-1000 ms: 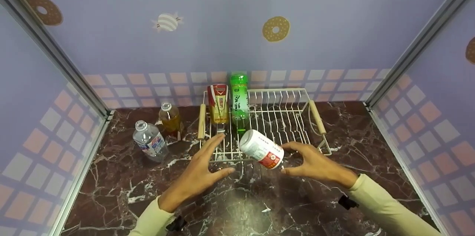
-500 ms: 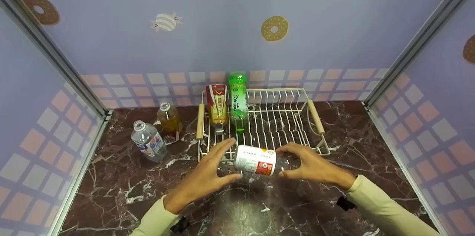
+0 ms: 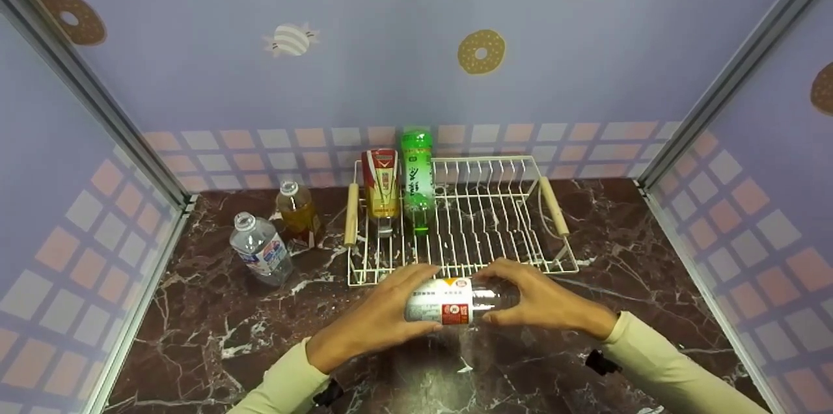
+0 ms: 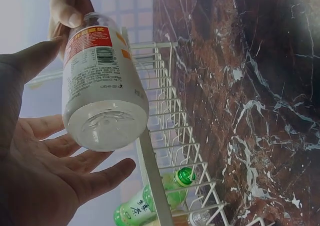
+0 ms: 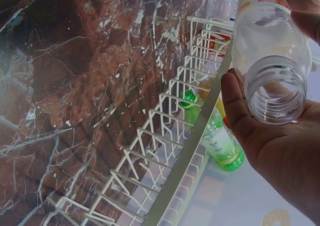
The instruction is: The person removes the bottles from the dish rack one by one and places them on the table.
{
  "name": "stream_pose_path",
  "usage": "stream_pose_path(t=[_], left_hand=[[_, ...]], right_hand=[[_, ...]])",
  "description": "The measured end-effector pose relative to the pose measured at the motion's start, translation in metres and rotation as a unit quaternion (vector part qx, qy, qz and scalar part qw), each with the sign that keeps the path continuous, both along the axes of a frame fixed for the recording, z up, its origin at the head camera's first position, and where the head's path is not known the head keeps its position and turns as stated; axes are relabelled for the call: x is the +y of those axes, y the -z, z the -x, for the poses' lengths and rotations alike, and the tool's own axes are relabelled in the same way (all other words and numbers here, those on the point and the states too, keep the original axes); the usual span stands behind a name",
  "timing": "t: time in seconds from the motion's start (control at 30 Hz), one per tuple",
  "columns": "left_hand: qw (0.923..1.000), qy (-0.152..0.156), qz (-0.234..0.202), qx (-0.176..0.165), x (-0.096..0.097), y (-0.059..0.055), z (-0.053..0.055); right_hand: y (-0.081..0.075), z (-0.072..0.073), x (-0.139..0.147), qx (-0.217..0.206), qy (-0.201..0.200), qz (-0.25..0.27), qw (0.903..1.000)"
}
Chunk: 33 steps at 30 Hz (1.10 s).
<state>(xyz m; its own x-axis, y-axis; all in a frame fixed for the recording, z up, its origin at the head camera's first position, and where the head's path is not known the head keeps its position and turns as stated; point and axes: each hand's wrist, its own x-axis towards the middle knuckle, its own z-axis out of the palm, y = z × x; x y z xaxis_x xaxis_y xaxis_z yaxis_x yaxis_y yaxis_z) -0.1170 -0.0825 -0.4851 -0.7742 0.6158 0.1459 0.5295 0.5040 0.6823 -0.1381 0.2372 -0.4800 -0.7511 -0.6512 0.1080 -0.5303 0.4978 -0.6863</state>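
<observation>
A clear, uncapped plastic bottle (image 3: 439,302) with a white, red and orange label lies sideways between both hands, in front of the rack. My right hand (image 3: 537,297) holds it round the neck end, its open mouth facing that palm. My left hand (image 3: 384,306) is round the base end, thumb along the near side and fingers along the far side; in the left wrist view the little finger stands away from it. A green bottle (image 3: 418,179) and a red-and-yellow labelled bottle (image 3: 382,186) rest neck-down in the white wire rack (image 3: 494,232).
Left of the rack stand a clear bottle (image 3: 261,250) with a blue-and-red label and a bottle of amber liquid (image 3: 299,213). The rack has wooden handles (image 3: 553,206) at both ends. Patterned wall panels (image 3: 390,62) enclose the dark marbled counter (image 3: 215,349) on three sides.
The labelled bottle has turned from slanting to level and come down toward me. My left hand has moved right and now surrounds its base; my right hand stays at the neck.
</observation>
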Motion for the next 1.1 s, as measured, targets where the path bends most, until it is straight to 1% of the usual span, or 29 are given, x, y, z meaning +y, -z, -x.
stream_pose_path(t=[0.2, 0.5, 0.73, 0.87, 0.97, 1.1], left_hand=[[0.9994, 0.023, 0.024, -0.012, 0.004, 0.002, 0.001], [0.9976, 0.051, 0.045, -0.012, 0.012, 0.006, 0.001], [0.9968, 0.058, 0.052, -0.021, 0.018, 0.009, 0.002], [0.9962, 0.060, 0.062, -0.013, 0.020, 0.011, 0.002], [0.9956, 0.060, 0.070, -0.011, 0.022, 0.013, 0.002], [0.9951, 0.061, 0.076, -0.015, 0.023, 0.013, 0.001]], right_hand=[[-0.003, -0.004, -0.004, 0.008, -0.007, -0.014, 0.9998], [-0.001, -0.008, -0.005, 0.002, -0.024, -0.012, 0.9996], [-0.002, -0.011, -0.008, -0.012, -0.031, -0.016, 0.9993], [-0.002, -0.013, -0.010, -0.026, -0.032, -0.018, 0.9990], [-0.002, -0.014, -0.011, -0.026, -0.032, -0.024, 0.9989], [-0.001, -0.013, -0.013, -0.014, -0.037, -0.034, 0.9986]])
